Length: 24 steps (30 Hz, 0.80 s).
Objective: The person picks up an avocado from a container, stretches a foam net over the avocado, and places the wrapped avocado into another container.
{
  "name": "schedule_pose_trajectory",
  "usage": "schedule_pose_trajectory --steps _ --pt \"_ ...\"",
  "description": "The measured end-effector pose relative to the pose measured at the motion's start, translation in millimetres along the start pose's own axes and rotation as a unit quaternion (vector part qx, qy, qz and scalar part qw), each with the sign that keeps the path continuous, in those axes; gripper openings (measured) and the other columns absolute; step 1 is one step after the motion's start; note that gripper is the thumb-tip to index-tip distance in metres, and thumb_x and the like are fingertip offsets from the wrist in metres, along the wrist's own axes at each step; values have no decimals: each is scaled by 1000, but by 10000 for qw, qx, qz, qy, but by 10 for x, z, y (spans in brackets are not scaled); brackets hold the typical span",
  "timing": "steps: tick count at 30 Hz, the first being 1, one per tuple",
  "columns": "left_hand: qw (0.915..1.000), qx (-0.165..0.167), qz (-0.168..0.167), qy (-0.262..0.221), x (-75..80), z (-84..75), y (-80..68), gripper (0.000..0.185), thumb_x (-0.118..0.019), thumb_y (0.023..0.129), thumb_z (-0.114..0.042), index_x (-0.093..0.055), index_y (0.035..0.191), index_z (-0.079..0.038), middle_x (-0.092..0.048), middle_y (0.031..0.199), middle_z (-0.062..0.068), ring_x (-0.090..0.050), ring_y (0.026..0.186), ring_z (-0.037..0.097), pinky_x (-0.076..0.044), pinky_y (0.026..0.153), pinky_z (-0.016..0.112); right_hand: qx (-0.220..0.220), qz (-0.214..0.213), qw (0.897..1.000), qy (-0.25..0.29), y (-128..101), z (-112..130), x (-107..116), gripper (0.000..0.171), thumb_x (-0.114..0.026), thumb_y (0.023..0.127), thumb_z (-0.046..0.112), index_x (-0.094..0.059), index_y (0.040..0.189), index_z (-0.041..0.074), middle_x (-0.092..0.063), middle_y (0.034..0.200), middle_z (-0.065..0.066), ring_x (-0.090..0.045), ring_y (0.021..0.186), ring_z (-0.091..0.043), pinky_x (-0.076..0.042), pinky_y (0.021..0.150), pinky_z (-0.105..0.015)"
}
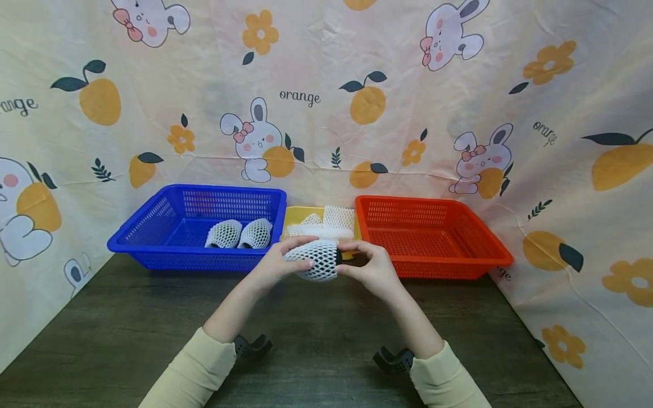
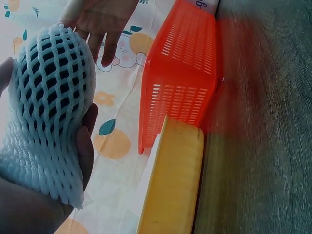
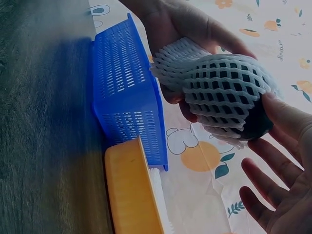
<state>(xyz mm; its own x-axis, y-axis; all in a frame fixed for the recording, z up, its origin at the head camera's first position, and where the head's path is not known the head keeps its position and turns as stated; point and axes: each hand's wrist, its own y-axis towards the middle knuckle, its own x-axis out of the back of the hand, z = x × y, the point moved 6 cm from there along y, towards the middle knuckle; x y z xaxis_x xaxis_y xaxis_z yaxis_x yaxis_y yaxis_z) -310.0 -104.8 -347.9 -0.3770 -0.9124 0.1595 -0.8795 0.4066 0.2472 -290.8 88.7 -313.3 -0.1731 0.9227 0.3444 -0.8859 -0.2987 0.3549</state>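
Observation:
A dark, rounded object [image 3: 257,122] sits inside a white foam net sleeve [image 1: 317,260], its smooth end bare at the sleeve's opening; I cannot tell its kind. My left hand [image 1: 275,263] grips the sleeved object from the left, thumb on the near side. The sleeve's loose tail lies across that palm in the left wrist view. My right hand [image 1: 374,269] pinches the sleeve's edge by the bare end with thumb and forefinger. Its other fingers are spread in the right wrist view. Both hands hold the object above the table, in front of a yellow bin [image 2: 173,180].
A blue basket [image 1: 194,258] at left contains two netted dark objects [image 1: 240,233]. At right stands a red basket [image 1: 433,266]. White foam nets [image 1: 336,221] lie in the yellow bin between them. A printed cloth [image 1: 316,141] hangs behind the dark wooden table [image 1: 316,351].

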Motion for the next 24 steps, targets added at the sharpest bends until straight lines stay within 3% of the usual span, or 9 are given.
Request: schedule_pose_trajectory --steps 4,9,19,24 --pt "10000 20 36 25 -16 -12 -5 55 -71 86 -25 -53 135 -6 -52 126 15 -50 105 27 -46 83 36 -46 -46 10000 61 41 -176 -4 38 -80 74 0 -69 111 0 -66 114 -11 -57 104 -31 -44 90 -54" --pt "9999 37 127 4 -38 -23 -7 59 -70 87 -24 -48 138 -3 -52 127 16 -50 104 27 -47 83 35 39 -38 10000 -37 46 -198 1 37 -82 74 3 -71 109 4 -67 111 -6 -58 102 -24 -45 89 -47" --pt "9962 27 784 -379 -103 -80 -36 65 -65 85 -21 -41 145 -9 -48 132 17 -47 110 30 -47 86 37 273 264 9991 183 65 -141 77 32 -75 81 3 -68 113 1 -66 111 -10 -57 99 -38 -50 78 -40" --pt "9958 -16 816 -407 -107 -51 -17 72 -68 85 -23 -35 148 -10 -44 136 17 -45 114 30 -45 90 37 203 405 9988 207 80 -148 125 33 -71 84 1 -66 116 -1 -64 115 -13 -55 103 -40 -47 82 -41"
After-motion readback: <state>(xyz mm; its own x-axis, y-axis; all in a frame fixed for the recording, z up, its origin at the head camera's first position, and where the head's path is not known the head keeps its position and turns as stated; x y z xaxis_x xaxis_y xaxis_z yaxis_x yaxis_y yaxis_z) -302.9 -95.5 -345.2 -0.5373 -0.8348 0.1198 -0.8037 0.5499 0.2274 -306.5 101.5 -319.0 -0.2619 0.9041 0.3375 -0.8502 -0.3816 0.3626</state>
